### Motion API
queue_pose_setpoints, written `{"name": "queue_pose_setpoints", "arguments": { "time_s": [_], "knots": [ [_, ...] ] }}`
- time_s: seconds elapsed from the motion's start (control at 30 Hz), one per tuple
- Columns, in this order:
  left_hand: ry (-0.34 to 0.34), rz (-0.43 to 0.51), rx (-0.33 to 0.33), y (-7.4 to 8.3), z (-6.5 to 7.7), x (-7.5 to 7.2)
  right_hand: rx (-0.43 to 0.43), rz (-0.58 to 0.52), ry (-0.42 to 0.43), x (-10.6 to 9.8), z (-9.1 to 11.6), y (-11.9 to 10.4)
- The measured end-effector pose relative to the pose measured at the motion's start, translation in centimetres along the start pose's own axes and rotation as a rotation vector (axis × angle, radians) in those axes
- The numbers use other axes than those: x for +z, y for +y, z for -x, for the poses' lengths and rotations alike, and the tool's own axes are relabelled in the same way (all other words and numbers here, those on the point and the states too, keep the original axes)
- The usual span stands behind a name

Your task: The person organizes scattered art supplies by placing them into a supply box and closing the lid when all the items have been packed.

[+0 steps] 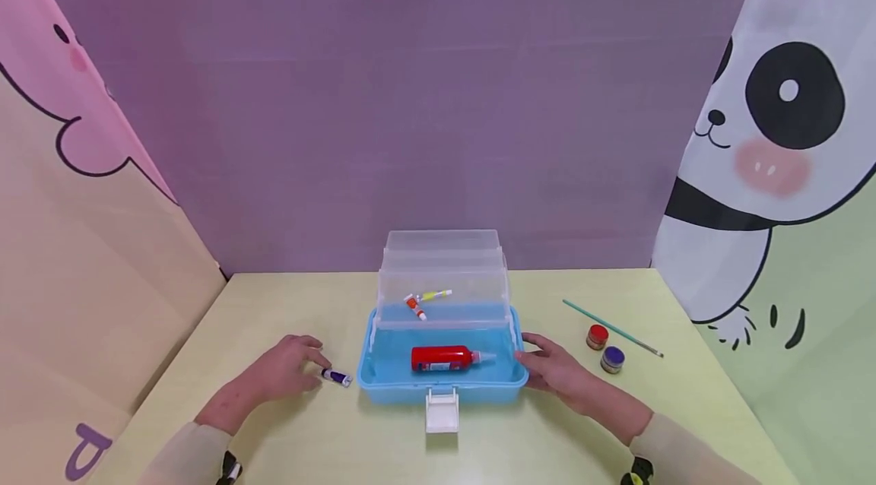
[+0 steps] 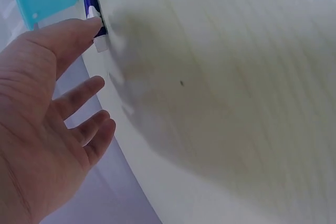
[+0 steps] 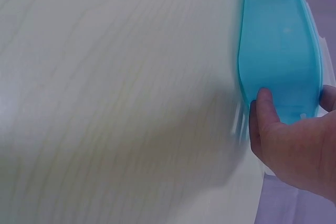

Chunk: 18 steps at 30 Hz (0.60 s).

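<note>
Fingertips of the left hand (image 1: 290,369) meet the capped end of a small dark-purple paint tube with white ends (image 1: 337,377), lower left of centre in the head frame; the other fingers are loosely spread, and I cannot tell whether the tube is pinched. It lies just beside the left end of an open light-blue plastic box (image 1: 393,395), lower centre.

At the box's right end, the right hand (image 1: 557,375) grips the corner, bent fingers on the outer wall and at the rim.

Inside lies a red plastic bottle with a clear nozzle (image 1: 438,358). A small orange-red paint tube (image 1: 414,308) and a small yellow paint tube (image 1: 436,295) show higher, against the clear plastic lid (image 1: 441,242). From the box's front, lower centre, hangs a white plastic latch (image 1: 442,413).

Right of centre, on the pale wood-grain table (image 1: 294,302), a thin green paintbrush (image 1: 612,327) lies diagonally near a red-lidded jar (image 1: 597,337) and a purple-lidded jar (image 1: 612,359).
</note>
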<state>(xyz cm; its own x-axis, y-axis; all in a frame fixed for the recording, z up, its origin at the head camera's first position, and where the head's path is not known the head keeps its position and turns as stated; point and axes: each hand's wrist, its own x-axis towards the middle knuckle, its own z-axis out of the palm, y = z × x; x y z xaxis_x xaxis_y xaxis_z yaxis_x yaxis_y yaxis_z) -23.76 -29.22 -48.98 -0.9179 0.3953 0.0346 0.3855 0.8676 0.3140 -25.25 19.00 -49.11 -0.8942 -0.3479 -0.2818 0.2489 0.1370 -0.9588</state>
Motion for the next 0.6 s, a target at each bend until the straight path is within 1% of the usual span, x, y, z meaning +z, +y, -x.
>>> {"name": "queue_pose_setpoints", "arguments": {
  "time_s": [0.07,0.2,0.3,0.43,0.6],
  "knots": [
    [-0.002,-0.003,-0.005,0.07,-0.01,0.12,0.001,-0.004,-0.004,-0.01,-0.04,0.12],
    [0.015,-0.027,0.024,0.34,-0.12,0.33,-0.005,-0.013,-0.017,-0.07,-0.13,0.34],
    [0.024,-0.052,0.026,0.51,-0.24,0.53,-0.003,-0.014,-0.008,-0.09,-0.16,0.39],
    [0.025,-0.068,0.000,0.60,-0.36,0.75,0.007,-0.012,-0.011,-0.03,-0.08,0.31],
    [0.049,-0.077,0.018,0.57,-0.64,0.70,-0.002,-0.014,-0.005,0.04,0.07,-0.06]
  ]
}}
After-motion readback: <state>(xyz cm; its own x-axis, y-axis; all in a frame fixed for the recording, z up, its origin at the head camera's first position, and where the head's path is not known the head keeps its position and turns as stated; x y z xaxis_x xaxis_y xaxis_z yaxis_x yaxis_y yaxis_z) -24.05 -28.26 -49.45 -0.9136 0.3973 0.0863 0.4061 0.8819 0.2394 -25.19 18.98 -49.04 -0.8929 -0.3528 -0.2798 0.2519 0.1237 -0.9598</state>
